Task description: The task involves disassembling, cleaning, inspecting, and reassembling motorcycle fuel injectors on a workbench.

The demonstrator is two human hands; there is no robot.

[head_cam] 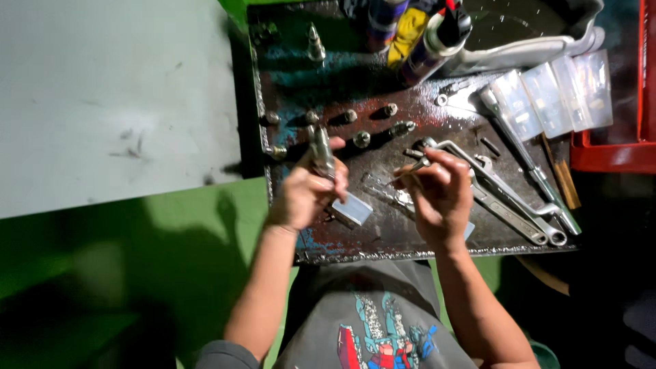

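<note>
Gripping ridged metal part (pixel 321 152), thin pin (pixel 408 171)

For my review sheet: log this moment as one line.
left hand: holds metal cylindrical part upright | right hand: holds thin metal tool | surface: metal tray | nearby: wrenches, small metal parts

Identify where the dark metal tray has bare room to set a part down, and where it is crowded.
Bare: the dark metal tray between the upright pointed metal piece and the small round metal parts. Crowded: the right side, with long steel wrenches and clear plastic boxes; both hands fill the front.
</note>
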